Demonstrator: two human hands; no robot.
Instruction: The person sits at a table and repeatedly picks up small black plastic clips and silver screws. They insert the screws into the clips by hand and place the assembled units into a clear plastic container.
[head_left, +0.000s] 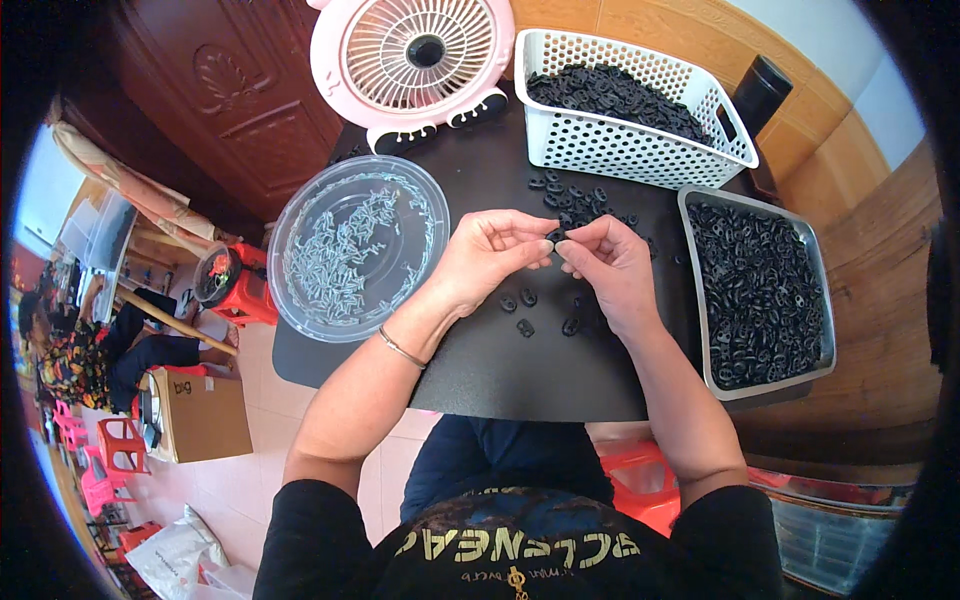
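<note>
Over the middle of the dark table (470,385), my left hand (487,250) and my right hand (610,262) meet fingertip to fingertip. Both pinch one small black plastic piece (556,236), mostly covered by the fingers. Just beyond the hands lies a loose heap of similar black pieces (585,200). Several more, oval with holes, are scattered on the near side, one of them a black oval piece (525,328). Left of my left hand stands a round clear tub (285,300) with many small, thin silvery pieces (340,265) in it.
A metal tray (700,300) full of black oval pieces is at the right. Behind are a white perforated basket (640,155) of black parts, a pink fan (425,60) and a black cylinder (762,92). Another person (100,350) sits far left, near a cardboard box (205,415).
</note>
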